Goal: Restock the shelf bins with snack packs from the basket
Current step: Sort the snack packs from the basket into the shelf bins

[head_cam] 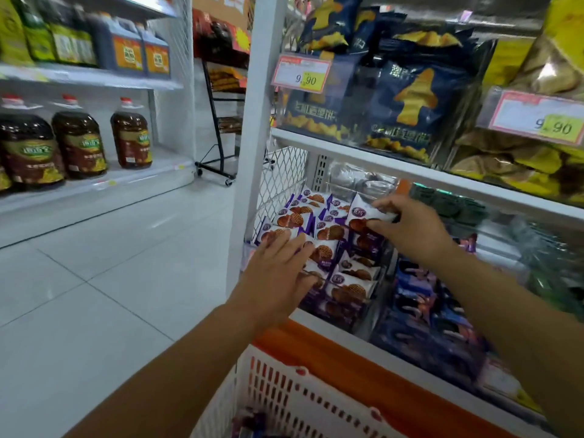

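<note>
On the far left, oil bottles (pixel 79 143) stand on a white shelf across the tiled aisle, well apart from the work. Low in the middle, the white slotted basket (pixel 284 393) sits just below the shelf edge; a few purple wrappers show at its bottom, blurred.

Above it, the left hand (pixel 278 270) lies flat with straight fingers on the front rows of waffle packs (pixel 328 232), pressing them down and holding nothing. These purple-and-white packs fill the leftmost bin (pixel 282 180), against its mesh side wall, below a price tag (pixel 301 74).

Further right, the right hand (pixel 414 232) pinches one snack pack (pixel 363 213) by its right edge between thumb and fingers, just over the back rows of the same bin.

The pack looks light, with a thin, slick film wrapper around a brittle biscuit. It is probably best held by the crimped end seam or lightly across its flat faces, since a hard squeeze could crack the waffle. The smooth film means stacked packs may slide, so the flat left hand helps to steady the pile.

To the right, dark blue packs (pixel 420 311) fill the neighbouring bin, and navy chip bags (pixel 414 102) sit on the shelf above.
</note>
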Tool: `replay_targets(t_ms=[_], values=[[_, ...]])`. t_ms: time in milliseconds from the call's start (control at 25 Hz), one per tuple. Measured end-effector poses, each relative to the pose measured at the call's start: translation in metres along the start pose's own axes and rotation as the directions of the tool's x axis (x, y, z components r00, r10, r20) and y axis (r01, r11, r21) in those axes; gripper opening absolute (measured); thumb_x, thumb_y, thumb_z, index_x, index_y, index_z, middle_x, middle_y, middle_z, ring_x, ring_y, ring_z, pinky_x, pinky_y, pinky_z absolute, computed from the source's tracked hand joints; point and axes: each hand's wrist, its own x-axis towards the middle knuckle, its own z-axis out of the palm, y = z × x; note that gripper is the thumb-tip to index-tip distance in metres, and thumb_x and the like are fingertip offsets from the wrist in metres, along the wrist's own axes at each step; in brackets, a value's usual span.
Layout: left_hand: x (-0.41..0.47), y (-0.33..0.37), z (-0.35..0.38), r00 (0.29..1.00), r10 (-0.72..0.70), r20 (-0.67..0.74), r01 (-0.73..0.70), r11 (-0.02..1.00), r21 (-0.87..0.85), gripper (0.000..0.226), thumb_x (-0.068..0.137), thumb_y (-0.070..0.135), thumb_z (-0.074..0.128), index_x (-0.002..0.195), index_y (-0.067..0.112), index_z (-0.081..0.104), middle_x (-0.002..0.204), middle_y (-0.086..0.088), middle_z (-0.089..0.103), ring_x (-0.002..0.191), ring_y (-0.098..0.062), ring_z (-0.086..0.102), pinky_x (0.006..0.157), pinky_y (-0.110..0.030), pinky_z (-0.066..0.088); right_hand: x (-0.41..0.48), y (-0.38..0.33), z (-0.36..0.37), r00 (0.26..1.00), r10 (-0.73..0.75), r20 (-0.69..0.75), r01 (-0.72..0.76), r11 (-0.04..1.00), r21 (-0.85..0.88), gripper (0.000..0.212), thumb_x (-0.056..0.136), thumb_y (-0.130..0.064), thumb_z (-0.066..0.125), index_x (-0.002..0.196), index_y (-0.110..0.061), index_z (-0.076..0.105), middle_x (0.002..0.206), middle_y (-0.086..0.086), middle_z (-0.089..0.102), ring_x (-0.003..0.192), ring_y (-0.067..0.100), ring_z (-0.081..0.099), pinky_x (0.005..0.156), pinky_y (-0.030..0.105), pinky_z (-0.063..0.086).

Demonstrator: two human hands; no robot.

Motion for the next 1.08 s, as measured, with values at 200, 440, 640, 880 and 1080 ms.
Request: replay_targets(t_ms=[200,440,640,880,1080], values=[[0.004,-0.021,0.024,0.998,0.062,-0.013,-0.06,0.993,0.103,0.065,0.094,0.059,0.003,0.151,0.037,0.023,0.161,0.008,0.021,0.15,-0.014,0.004,0.113,-0.038,-0.017,0.049,0.021,0.011,0.956,0.117,0.269,0.076,0.786,-0.613,0.043,0.087,-0.046,0.065,0.125,-0.028,0.056,0.137,0.0,0.054,0.124,0.025,0.048,0.097,0.034,0.043],[0.005,-0.024,0.028,0.997,0.064,-0.046,-0.061,0.996,0.067,0.065,0.094,0.06,0.005,0.149,0.037,0.029,0.158,0.007,0.027,0.15,-0.014,0.011,0.115,-0.039,-0.015,0.066,0.032,0.032,0.885,0.244,0.397,0.155,0.65,-0.744,0.05,0.086,-0.06,0.058,0.127,-0.032,0.058,0.138,-0.002,0.052,0.129,0.028,0.04,0.108,0.047,0.032],[-0.02,-0.006,0.03,0.977,-0.01,-0.213,-0.008,0.996,-0.085,0.052,0.097,0.049,0.028,0.142,0.028,0.043,0.148,0.004,0.044,0.141,-0.016,0.033,0.118,-0.038,0.016,-0.014,0.008,0.026,0.959,-0.179,-0.217,0.115,0.954,-0.278,0.037,0.095,-0.036,0.053,0.131,-0.027,0.054,0.122,0.0,0.054,0.118,0.023,0.041,0.097,0.039,0.035],[-0.129,0.02,0.103,0.951,-0.086,0.297,0.144,0.973,-0.179,0.033,0.096,0.024,0.052,0.129,0.027,0.053,0.131,0.005,0.054,0.117,-0.015,0.055,0.098,-0.025,0.045,-0.203,0.045,0.151,0.984,-0.166,0.072,0.164,0.986,0.026,0.02,0.095,-0.02,0.051,0.114,-0.021,0.057,0.108,-0.009,0.053,0.095,0.005,0.05,0.085,0.021,0.046],[-0.2,0.005,0.174,0.541,-0.187,0.82,0.192,0.977,0.096,0.059,0.097,0.03,0.052,0.15,0.02,0.03,0.16,-0.008,0.018,0.145,-0.03,0.022,0.116,-0.045,0.027,-0.293,0.148,0.262,0.591,0.243,0.769,-0.13,0.97,-0.207,0.052,0.103,-0.027,0.038,0.152,-0.02,0.023,0.158,0.003,0.021,0.144,0.02,0.024,0.116,0.028,0.018]])
